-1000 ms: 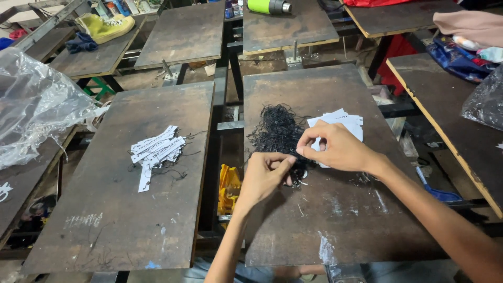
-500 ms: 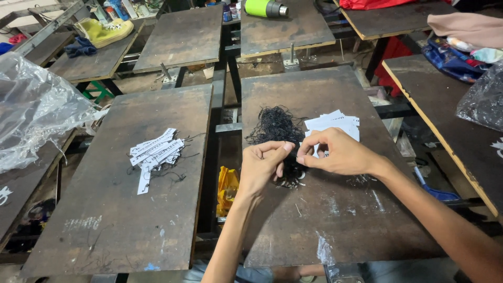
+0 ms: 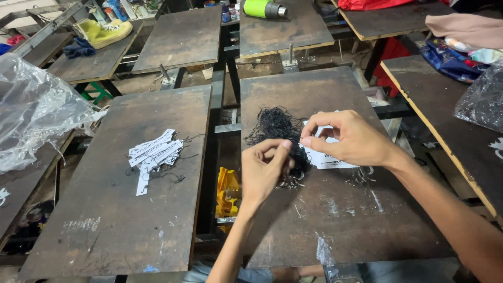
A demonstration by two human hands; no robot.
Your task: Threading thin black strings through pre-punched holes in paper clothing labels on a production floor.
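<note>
Head view: dark, scuffed wooden boards (image 3: 314, 209) are set on metal frames in a cluttered workshop, with white paper tags (image 3: 152, 154) laid on the left board. The left hand (image 3: 264, 170) and right hand (image 3: 348, 139) are pinched narrow over a tangle of black threads (image 3: 275, 126) on the right board. Whether a thread is gripped cannot be told; white labels (image 3: 325, 157) are partly hidden beneath the right hand.

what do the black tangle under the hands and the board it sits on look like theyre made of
The black tangle looks like thin thread or elastic string: fine, matte, curly strands with loose ends straying out. The board beneath it looks like dark, worn wood or plywood, with a dull, scuffed surface, pale scratches and paler edges. Both the left hand and the right hand pinch at the strands.
</note>
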